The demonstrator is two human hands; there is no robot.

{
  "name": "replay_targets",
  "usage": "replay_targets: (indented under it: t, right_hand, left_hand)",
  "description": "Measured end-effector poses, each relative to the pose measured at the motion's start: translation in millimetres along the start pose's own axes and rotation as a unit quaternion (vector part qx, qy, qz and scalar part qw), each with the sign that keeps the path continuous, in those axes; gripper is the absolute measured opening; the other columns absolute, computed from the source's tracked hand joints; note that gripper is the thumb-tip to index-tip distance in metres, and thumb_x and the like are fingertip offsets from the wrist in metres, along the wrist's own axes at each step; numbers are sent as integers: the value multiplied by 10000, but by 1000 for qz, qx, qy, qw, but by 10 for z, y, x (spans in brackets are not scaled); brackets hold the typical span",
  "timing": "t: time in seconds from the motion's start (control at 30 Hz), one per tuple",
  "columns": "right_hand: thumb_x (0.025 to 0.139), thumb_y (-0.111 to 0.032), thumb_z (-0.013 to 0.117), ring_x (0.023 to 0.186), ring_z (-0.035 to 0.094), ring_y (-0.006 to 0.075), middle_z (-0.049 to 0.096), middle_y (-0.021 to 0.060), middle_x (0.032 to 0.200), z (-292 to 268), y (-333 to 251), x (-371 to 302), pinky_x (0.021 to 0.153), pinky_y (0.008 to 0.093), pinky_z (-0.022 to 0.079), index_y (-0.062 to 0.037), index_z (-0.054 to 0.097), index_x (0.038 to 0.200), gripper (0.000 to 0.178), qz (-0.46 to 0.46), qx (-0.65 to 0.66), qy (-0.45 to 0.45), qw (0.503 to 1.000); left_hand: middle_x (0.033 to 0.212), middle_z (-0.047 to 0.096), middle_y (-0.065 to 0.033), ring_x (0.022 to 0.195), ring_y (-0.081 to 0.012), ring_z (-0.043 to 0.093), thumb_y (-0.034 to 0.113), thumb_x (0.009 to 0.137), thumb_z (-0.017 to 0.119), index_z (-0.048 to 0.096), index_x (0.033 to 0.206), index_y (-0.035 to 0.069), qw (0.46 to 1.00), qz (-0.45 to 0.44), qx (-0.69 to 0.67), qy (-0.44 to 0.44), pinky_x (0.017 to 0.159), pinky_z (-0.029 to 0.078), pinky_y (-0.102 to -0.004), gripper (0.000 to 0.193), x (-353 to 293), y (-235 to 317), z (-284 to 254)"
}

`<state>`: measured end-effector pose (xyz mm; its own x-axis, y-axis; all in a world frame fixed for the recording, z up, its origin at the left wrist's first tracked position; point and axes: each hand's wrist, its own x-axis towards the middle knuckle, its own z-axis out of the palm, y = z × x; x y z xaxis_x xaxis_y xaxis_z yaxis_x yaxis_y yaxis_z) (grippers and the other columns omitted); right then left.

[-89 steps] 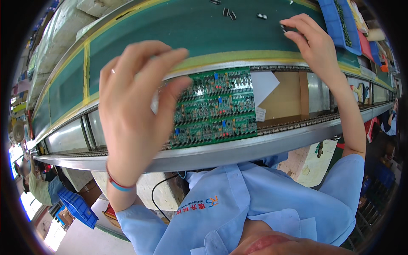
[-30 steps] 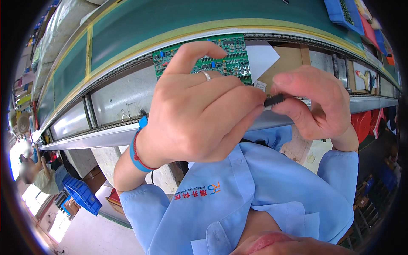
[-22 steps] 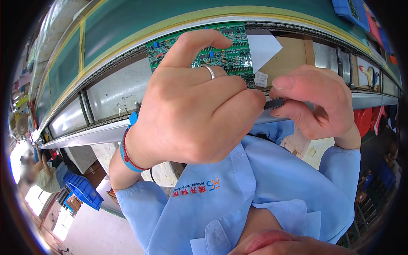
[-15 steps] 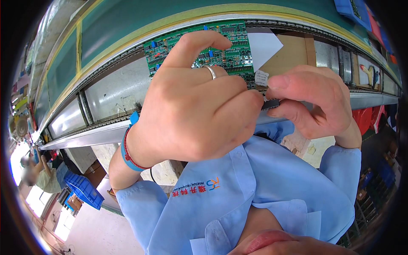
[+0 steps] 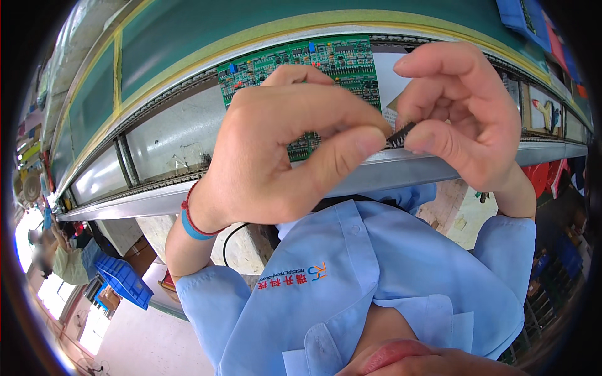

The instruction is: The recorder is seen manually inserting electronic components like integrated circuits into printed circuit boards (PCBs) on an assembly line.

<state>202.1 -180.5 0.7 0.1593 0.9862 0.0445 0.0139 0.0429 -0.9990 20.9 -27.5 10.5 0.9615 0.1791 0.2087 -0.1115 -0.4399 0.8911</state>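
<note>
A small black chip (image 5: pixel 402 135) with a row of pins along its lower edge is held tilted between my two hands. My left hand (image 5: pixel 276 147) pinches its left end between thumb and index finger. At its other end, my right hand (image 5: pixel 473 122) holds it between the thumb and a bent finger, with the index finger raised and curved above. Behind my left hand lies a green circuit board (image 5: pixel 359 84) crowded with small parts, including several blue ones. My left hand hides the board's lower middle.
The board rests across a metal conveyor rail (image 5: pixel 439 168) with chains along both sides. White paper (image 5: pixel 390 78) and brown cardboard lie to the board's right. A green work surface (image 5: pixel 251 28) runs beyond. Blue bins (image 5: pixel 124 282) and another person (image 5: pixel 66 257) are at far left.
My left hand has turned, so its thumb now shows at the chip. The chip is tilted more steeply. My right hand has risen, its index finger lifted off. The board sits slightly farther right.
</note>
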Motion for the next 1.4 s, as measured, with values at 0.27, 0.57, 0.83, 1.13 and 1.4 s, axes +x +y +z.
replay_targets:
  t: [0.27, 0.57, 0.83, 1.13, 1.4]
  right_hand:
    - [799, 11, 753, 720, 626, 155, 638, 115, 839, 7, -132, 215, 624, 261, 491, 39, 471, 1257, 538, -155, -196, -77, 965]
    - [782, 11, 767, 690, 633, 189, 658, 150, 782, 8, -95, 314, 631, 281, 496, 65, 481, 1231, 535, -233, -218, -136, 938]
    - [787, -32, 774, 723, 620, 173, 649, 152, 885, 13, -152, 384, 649, 258, 495, 62, 489, 1244, 547, -133, -131, -65, 980]
    - [790, -50, 747, 656, 606, 212, 634, 151, 892, -214, -76, 839, 520, 262, 477, 15, 660, 966, 206, -394, -423, -41, 815]
    - [797, -65, 734, 659, 612, 225, 628, 135, 873, -320, 202, 1169, 532, 276, 482, 1, 622, 933, 188, -352, -406, -20, 843]
  left_hand:
    - [724, 665, -86, 667, -146, 612, 132, 812, 758, 700, 876, -61, 971, -172, -161, 36, 671, 494, -278, 211, 45, 11, -74]
    - [676, 661, -64, 631, -151, 620, 69, 780, 744, 678, 816, -40, 998, 1, -49, -25, 807, 478, -344, 132, 61, -104, -192]
    - [735, 640, -62, 630, -107, 599, 116, 899, 656, 636, 880, -36, 942, -229, -244, 15, 578, 475, -227, 154, 142, 22, -196]
    - [729, 638, -67, 632, -114, 601, 200, 957, 599, 628, 923, -30, 916, -270, -296, -19, 576, 473, -236, 234, 392, -165, -451]
    - [800, 670, -89, 677, -146, 610, 132, 945, 607, 665, 975, -17, 943, -240, -205, 106, 657, 481, -251, 162, 529, -459, -508]
